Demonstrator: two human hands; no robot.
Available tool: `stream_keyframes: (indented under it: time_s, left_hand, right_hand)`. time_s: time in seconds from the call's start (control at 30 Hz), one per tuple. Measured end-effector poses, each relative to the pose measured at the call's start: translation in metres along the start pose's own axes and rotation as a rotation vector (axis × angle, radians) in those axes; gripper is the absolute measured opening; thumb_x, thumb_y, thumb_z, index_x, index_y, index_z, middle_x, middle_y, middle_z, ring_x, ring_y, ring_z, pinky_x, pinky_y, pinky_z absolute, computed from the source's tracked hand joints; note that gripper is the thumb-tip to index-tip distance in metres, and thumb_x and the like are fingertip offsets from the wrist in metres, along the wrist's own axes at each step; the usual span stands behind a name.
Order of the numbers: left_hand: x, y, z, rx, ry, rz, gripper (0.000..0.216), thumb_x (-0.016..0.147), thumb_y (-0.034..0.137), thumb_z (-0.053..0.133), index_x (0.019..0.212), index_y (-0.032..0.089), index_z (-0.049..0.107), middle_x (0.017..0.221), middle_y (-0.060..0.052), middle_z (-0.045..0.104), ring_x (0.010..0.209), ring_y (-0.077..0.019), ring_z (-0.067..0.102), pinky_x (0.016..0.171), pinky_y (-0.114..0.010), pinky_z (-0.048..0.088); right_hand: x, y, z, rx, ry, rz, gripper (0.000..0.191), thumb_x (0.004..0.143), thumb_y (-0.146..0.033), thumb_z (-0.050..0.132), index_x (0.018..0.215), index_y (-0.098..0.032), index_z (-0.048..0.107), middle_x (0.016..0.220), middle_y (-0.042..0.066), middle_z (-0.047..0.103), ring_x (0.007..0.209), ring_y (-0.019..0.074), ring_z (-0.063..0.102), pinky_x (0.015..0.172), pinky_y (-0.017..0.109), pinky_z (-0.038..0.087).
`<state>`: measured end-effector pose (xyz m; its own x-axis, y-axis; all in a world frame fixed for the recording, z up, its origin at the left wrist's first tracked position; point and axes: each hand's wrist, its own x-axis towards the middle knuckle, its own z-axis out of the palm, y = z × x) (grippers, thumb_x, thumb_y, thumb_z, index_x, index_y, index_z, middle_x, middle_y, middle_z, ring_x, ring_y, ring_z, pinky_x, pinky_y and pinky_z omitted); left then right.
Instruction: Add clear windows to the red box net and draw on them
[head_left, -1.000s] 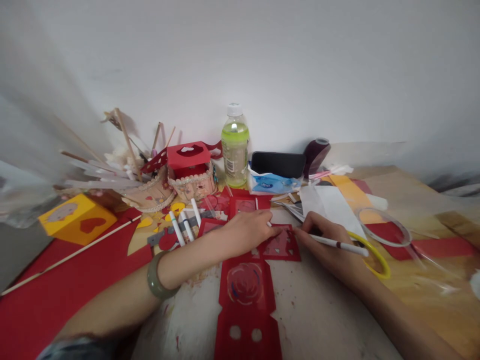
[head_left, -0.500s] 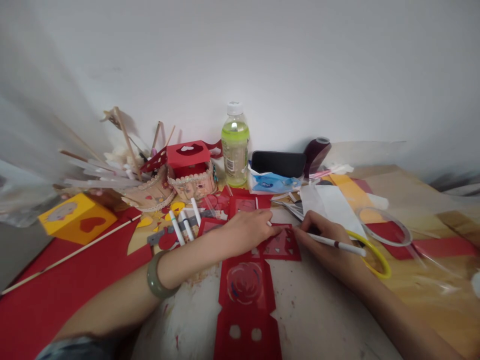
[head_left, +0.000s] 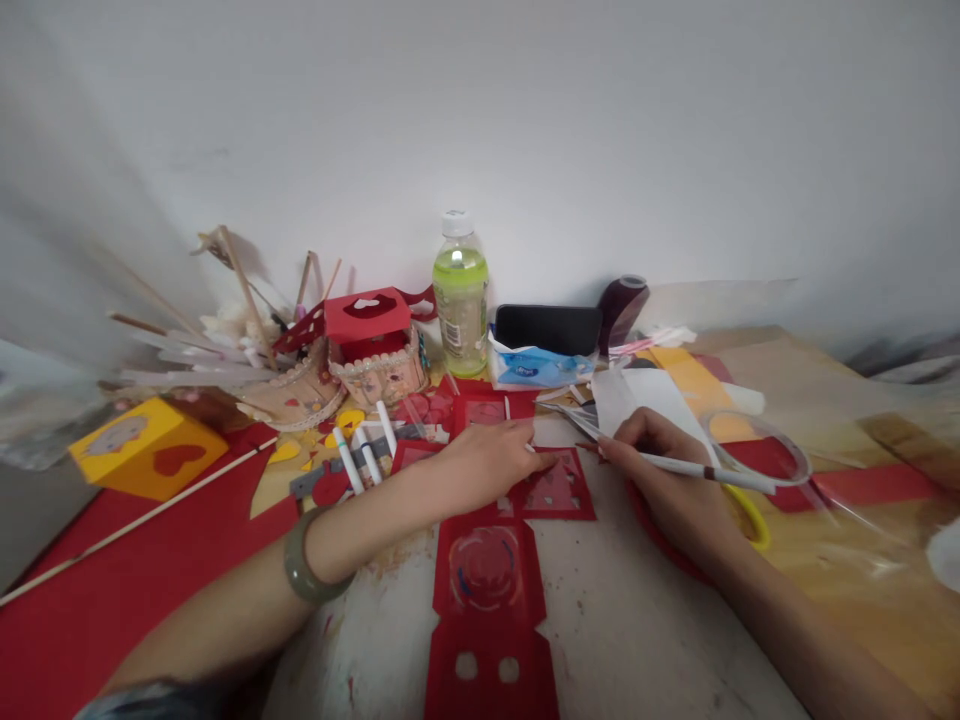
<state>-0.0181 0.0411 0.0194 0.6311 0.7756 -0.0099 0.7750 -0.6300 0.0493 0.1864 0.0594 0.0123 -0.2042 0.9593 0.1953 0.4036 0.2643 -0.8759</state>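
Note:
My left hand [head_left: 491, 462] lies across the middle of a red paper cutout [head_left: 484, 640] with clear film windows. Its fingers are curled around a small white piece [head_left: 531, 447] that pokes out, too small to name surely. One fingertip presses at the edge of the right-hand window panel [head_left: 556, 485], which has small pale triangles. My right hand [head_left: 667, 480] grips a white marker [head_left: 709, 471] with a dark band, just right of that panel. The marker's far tip is hidden by the fingers. Metal scissor blades [head_left: 574, 418] lie beyond this hand.
Several white markers [head_left: 349, 460] lie left of the cutout. A drink bottle [head_left: 460, 300], phone [head_left: 549, 328] and tissue pack [head_left: 540, 370] stand at the back. Decorated cups [head_left: 379, 372], a yellow box [head_left: 146, 450], a clear tape roll [head_left: 765, 450] and a yellow ring [head_left: 757, 520] surround the work.
My right hand has drawn slightly away from the panel, with the marker's rear end farther right and clear of the cutout. My left hand holds its place on the paper. The view has shifted a little.

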Motion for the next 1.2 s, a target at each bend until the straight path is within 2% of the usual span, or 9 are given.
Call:
stream_keyframes:
  time_s: [0.1,0.17,0.27,0.4,0.5,0.57,0.7,0.9,1.2]
  left_hand:
    - [-0.001,-0.004,-0.005,-0.006,0.032,-0.026,0.044,0.093,0.015,0.041,0.135,0.028,0.038,0.098,-0.005,0.064,0.082,-0.0195,0.063,0.061,-0.025,0.045]
    - [-0.001,-0.007,-0.012,-0.03,0.046,-0.115,0.049,0.092,0.016,0.044,0.139,0.022,0.032,0.084,-0.005,0.067,0.07,-0.0194,0.064,0.057,-0.026,0.046]
    - [-0.005,-0.012,-0.025,-0.088,0.096,-0.215,0.032,0.094,0.024,0.044,0.124,0.016,0.049,0.08,-0.005,0.068,0.069,-0.0195,0.065,0.062,-0.028,0.049]
    - [-0.013,-0.018,-0.04,-0.245,0.276,-0.125,0.019,0.093,0.02,0.047,0.1,0.018,0.064,0.101,-0.004,0.068,0.092,-0.0165,0.064,0.082,-0.027,0.048]
    - [-0.016,-0.019,-0.044,-0.33,0.348,-0.103,0.02,0.093,0.023,0.049,0.099,0.018,0.067,0.098,-0.003,0.068,0.089,-0.0147,0.063,0.08,-0.026,0.048]
    - [-0.015,-0.019,-0.043,-0.336,0.309,-0.119,0.021,0.093,0.024,0.048,0.099,0.019,0.067,0.098,-0.003,0.068,0.089,-0.0153,0.063,0.079,-0.026,0.049]
    - [-0.012,-0.02,-0.035,-0.318,0.21,-0.108,0.019,0.091,0.016,0.05,0.102,0.017,0.065,0.103,-0.005,0.068,0.096,-0.0166,0.062,0.084,-0.027,0.047]
    - [-0.011,-0.022,-0.028,-0.286,0.094,-0.029,0.022,0.086,0.007,0.049,0.099,0.014,0.066,0.095,-0.004,0.069,0.087,-0.0148,0.063,0.082,-0.024,0.047]
    - [-0.006,-0.009,-0.015,-0.12,-0.008,-0.031,0.047,0.083,0.002,0.041,0.114,0.028,0.064,0.101,-0.005,0.06,0.088,-0.0197,0.059,0.065,-0.025,0.045]
  right_hand:
    - [0.0,-0.001,-0.001,0.107,0.073,0.027,0.031,0.079,-0.035,0.061,0.059,-0.022,0.042,0.054,-0.005,0.043,0.052,0.0108,0.037,0.048,0.024,0.03]
    - [0.001,-0.001,-0.002,0.176,0.112,0.05,0.033,0.079,-0.039,0.061,0.059,-0.022,0.041,0.051,-0.007,0.039,0.047,0.0097,0.032,0.043,0.024,0.025]
    - [0.003,-0.001,-0.005,0.277,0.134,0.088,0.033,0.079,-0.042,0.062,0.062,-0.023,0.041,0.049,-0.008,0.036,0.042,0.0082,0.026,0.039,0.023,0.019]
    - [0.006,-0.004,-0.009,0.384,0.108,0.106,0.032,0.076,-0.041,0.065,0.063,-0.023,0.042,0.05,-0.008,0.034,0.042,0.0076,0.026,0.038,0.023,0.019]
    - [0.006,-0.008,-0.013,0.414,0.108,0.091,0.025,0.079,-0.039,0.057,0.064,-0.023,0.047,0.053,-0.005,0.038,0.047,0.0098,0.033,0.041,0.024,0.024]
    - [0.005,-0.01,-0.015,0.391,0.109,0.101,0.025,0.081,-0.038,0.055,0.063,-0.022,0.051,0.054,-0.003,0.039,0.048,0.0104,0.034,0.041,0.024,0.024]
    - [0.002,-0.013,-0.012,0.33,0.07,0.129,0.026,0.076,-0.039,0.066,0.063,-0.021,0.052,0.052,-0.005,0.04,0.045,0.0089,0.031,0.04,0.023,0.021]
    - [-0.001,-0.016,-0.008,0.15,-0.049,0.014,0.026,0.08,-0.039,0.062,0.063,-0.021,0.053,0.061,-0.003,0.049,0.058,0.0123,0.043,0.053,0.025,0.033]
    - [0.0,-0.015,-0.008,-0.034,0.034,-0.007,0.038,0.086,-0.049,0.049,0.059,-0.022,0.047,0.055,-0.003,0.044,0.055,0.0146,0.043,0.051,0.027,0.033]
